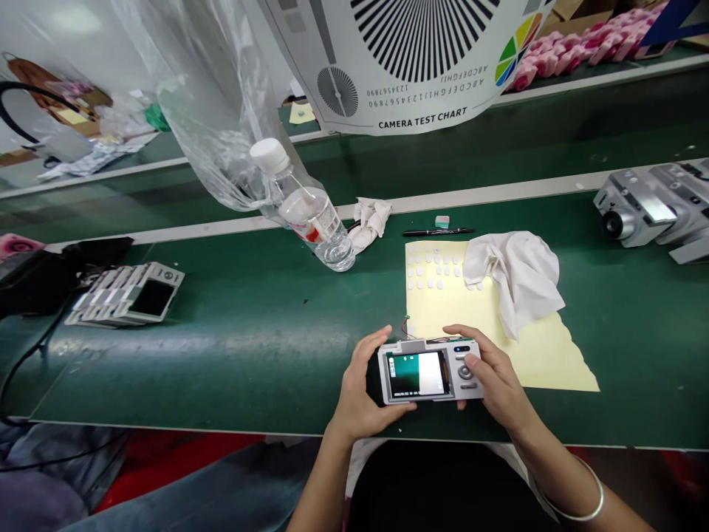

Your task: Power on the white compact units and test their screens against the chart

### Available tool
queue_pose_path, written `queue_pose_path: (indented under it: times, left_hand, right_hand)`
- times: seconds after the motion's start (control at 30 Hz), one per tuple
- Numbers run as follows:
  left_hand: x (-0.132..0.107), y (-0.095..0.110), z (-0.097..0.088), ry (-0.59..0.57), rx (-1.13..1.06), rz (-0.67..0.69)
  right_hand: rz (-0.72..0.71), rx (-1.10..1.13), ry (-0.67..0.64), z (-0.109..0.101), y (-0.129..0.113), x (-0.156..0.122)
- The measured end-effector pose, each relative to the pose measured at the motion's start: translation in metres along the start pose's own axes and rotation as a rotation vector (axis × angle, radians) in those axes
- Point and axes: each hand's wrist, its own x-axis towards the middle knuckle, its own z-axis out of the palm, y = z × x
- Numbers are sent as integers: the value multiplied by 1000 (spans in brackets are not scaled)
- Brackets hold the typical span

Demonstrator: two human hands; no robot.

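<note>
A white digital camera [418, 377] is held between both hands, its lit screen facing me and showing a green and white picture. My left hand [360, 388] grips its left end, thumb along the bottom edge and fingers at the top corner. My right hand [495, 380] wraps round the right end, its thumb on the buttons beside the screen. Thin wires show at the camera's top edge. Just behind it lies a yellow sheet [443, 314] with rows of small white stickers, partly covered by a crumpled white cloth [521, 273].
A water bottle [315, 214] stands beyond my left hand, near a plastic bag [221, 111]. A black pen [437, 232] lies behind the sheet. Several cameras lean in a row [127, 295] at left; more silver cameras [636, 207] stand at right. A camera test chart [410, 96] hangs ahead.
</note>
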Motion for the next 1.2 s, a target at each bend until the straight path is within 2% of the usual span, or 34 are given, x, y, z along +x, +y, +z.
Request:
queue_pose_path:
  times: [0.07, 0.13, 0.3, 0.43, 0.53, 0.6, 0.7, 0.83, 0.87, 0.9, 0.93, 1.07, 1.2]
  left_hand:
    - [2, 8, -2, -22, 48, 16]
    - [8, 20, -8, -85, 178, 97]
    - [33, 56, -20, -367, 532, 289]
    - [42, 82, -14, -515, 812, 327]
    - [46, 97, -10, -626, 955, 303]
    - [52, 103, -15, -723, 881, 223]
    - [68, 99, -34, -804, 482, 3]
    - [84, 70, -57, -797, -199, -333]
    - [83, 62, -60, -753, -364, -411]
    - [81, 54, -62, -662, -487, -465]
    - [77, 48, -62, -595, -532, -482]
    - [49, 38, -57, -318, -532, -424]
    - [11, 40, -51, 2, -437, -230]
  right_hand:
    - [-1, -27, 6, 1, 1, 0]
    - [-5, -53, 10, 2, 1, -1]
    - [-22, -107, 8, 3, 1, -3]
    - [-47, -155, 3, 2, 1, -5]
    - [-44, -175, -30, 1, 2, -5]
    - [-23, -166, -80, 0, 4, -5]
    - [24, -133, -186, 0, 7, -4]
    - [71, -103, -322, -2, 7, -8]
    - [83, -87, -336, -3, 6, -10]
    - [93, -66, -339, -3, 4, -11]
    - [101, -42, -331, -3, 3, -13]
    - [93, 26, -290, -1, 1, -17]
    - [81, 70, -238, 0, 2, -19]
